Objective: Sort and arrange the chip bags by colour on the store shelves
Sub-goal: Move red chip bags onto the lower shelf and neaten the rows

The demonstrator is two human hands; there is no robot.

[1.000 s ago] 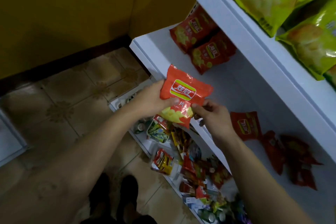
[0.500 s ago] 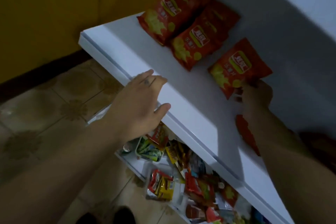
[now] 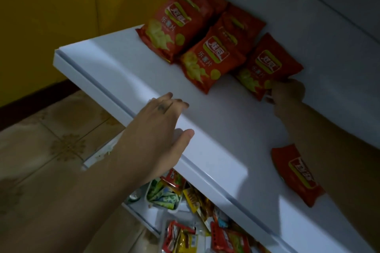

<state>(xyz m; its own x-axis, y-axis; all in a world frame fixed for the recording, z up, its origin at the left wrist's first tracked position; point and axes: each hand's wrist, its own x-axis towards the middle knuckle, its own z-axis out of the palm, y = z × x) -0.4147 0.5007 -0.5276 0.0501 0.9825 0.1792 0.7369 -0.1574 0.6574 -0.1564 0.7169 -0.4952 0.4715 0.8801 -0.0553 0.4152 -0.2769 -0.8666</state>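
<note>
- Your left hand [image 3: 160, 129] lies flat on the front lip of the white shelf [image 3: 115, 76]. Its fingers are straight and point toward 1 o'clock, the thumb is out toward 3 o'clock, and it holds nothing.
- Your right hand [image 3: 287, 93] is deep on the shelf, at 2 o'clock from the left hand. Its fingers are curled round the lower corner of a red chip bag [image 3: 267, 65].
- That bag leans up toward the back panel [image 3: 308, 16] and forms the 4 o'clock end of a diagonal row.
- The middle red bag [image 3: 211, 57] touches it on its 10 o'clock side.
- The end red bag [image 3: 176, 26] stands at 10 o'clock from the middle one, overlapping it, nearest the shelf's left end.
- Behind the row, further red bags [image 3: 240, 24] lean against the back panel.
- A loose red bag [image 3: 296, 176] lies flat at 6 o'clock from your right hand, one side hidden by your right forearm [image 3: 339, 160].
- Under the shelf lip, at 6 o'clock from your left hand, mixed snack packets [image 3: 185, 197] crowd a lower shelf [image 3: 139, 211].
</note>
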